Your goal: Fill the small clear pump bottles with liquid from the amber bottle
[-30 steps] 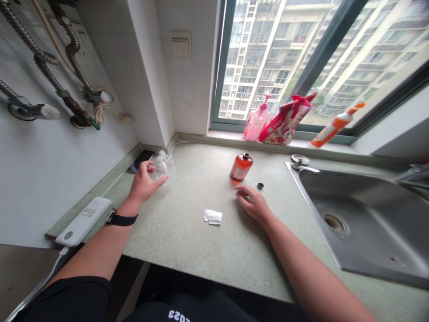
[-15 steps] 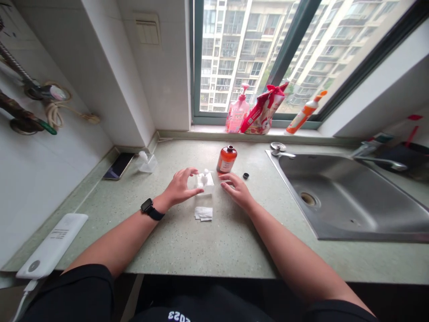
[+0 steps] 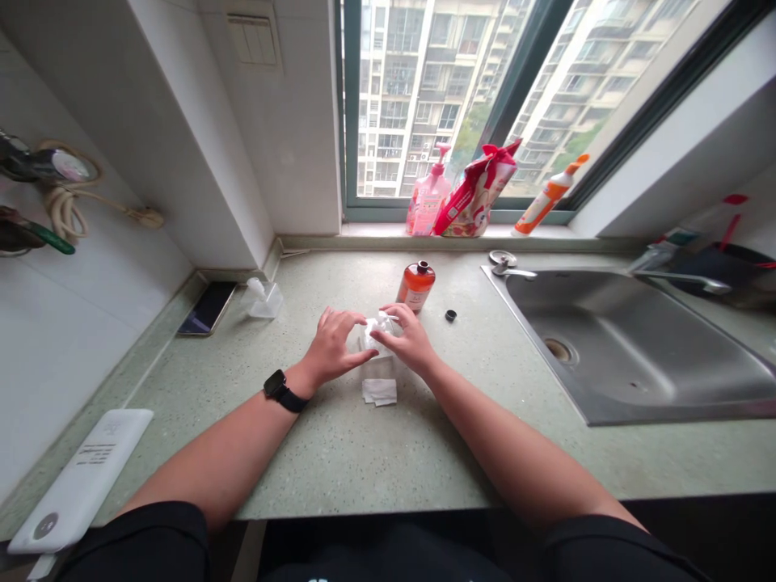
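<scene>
At the bottom edge of the frame are my dark sleeves (image 3: 137,541), and in the lower left lies a white oblong device (image 3: 85,477) with a cable plugged into its near end. A folded white tissue (image 3: 379,391) lies flat on the speckled counter (image 3: 364,461), just below the centre.

Just above it, near the middle of the frame, stands the clear bottle (image 3: 384,353), with both my hands on it. My left hand (image 3: 333,346), a black watch (image 3: 276,384) on its wrist, is curved in a wide C, thumb and fingers about the bottle's left side. My right hand (image 3: 407,335) comes from the other side with its thumb and fingertips closed in on the white pump top (image 3: 383,318); how firmly I press, I cannot tell.

Right of centre sits a small black cap (image 3: 450,315), and beside it the amber bottle (image 3: 416,284) stands upright, its neck uncapped. Left of centre a second clear bottle (image 3: 265,301) stands near a dark phone (image 3: 207,308). The steel sink (image 3: 655,347) fills the right.

Farther up, along the windowsill, are a pink pump bottle (image 3: 426,200), a red pouch (image 3: 476,194) and a tilted orange-and-white bottle (image 3: 549,198).
</scene>
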